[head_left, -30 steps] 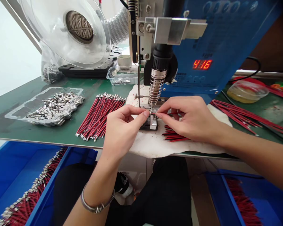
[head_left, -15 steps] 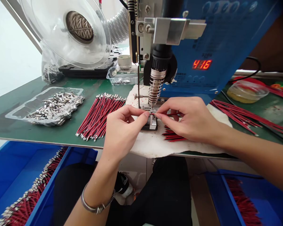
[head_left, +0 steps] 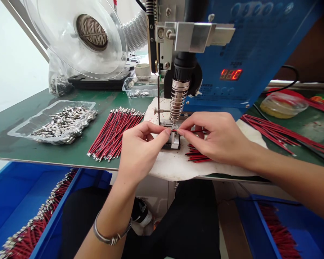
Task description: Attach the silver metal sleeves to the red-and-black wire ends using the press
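My left hand [head_left: 140, 147] and my right hand [head_left: 218, 138] meet in pinches over a small black and silver fixture [head_left: 173, 141] under the coiled soldering head [head_left: 178, 99]. My right hand pinches a short red wire whose tip reaches the fixture; more of it hides under my fingers. What my left fingertips pinch is too small to make out. A small pile of red wires [head_left: 197, 155] lies under my right hand on the white cloth [head_left: 172, 166].
A bundle of red and black wires [head_left: 115, 133] lies left of my hands. Silver terminals fill a clear tray [head_left: 61, 121]. More red wires [head_left: 280, 133] lie at the right. Blue bins [head_left: 24, 208] with finished wires sit below the table. The blue machine [head_left: 248, 46] shows a red display [head_left: 230, 74].
My hands have hardly moved; the fingertips have closed in slightly at the fixture. The red display has changed from 416 to a blurred reading.
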Available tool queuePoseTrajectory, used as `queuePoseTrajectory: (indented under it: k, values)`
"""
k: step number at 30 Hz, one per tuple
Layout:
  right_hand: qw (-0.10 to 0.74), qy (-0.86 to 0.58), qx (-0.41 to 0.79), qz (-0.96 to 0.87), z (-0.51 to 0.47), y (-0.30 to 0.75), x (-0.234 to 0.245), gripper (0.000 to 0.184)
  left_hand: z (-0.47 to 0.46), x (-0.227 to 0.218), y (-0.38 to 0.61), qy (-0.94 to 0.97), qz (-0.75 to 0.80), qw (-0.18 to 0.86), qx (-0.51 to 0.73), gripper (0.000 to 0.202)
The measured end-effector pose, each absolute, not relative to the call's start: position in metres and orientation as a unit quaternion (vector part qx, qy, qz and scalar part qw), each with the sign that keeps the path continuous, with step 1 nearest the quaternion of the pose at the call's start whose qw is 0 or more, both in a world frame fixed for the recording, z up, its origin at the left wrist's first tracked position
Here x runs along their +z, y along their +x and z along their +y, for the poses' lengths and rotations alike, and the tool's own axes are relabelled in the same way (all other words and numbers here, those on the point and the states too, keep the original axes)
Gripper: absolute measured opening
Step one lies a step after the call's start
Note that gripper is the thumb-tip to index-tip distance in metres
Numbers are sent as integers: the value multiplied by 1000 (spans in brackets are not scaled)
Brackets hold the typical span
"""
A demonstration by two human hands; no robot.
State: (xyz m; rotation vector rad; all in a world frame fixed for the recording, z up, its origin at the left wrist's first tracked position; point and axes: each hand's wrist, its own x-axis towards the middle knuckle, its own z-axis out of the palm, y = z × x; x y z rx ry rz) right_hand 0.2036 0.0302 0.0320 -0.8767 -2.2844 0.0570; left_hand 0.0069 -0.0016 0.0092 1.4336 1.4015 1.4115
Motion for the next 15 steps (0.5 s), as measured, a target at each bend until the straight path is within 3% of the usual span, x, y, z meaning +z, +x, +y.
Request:
queuePoseTrajectory:
  k: [15]
  values:
    - [354,-345,30,-869,31,204,34,9,-1,9,6,545,516,350,560,19]
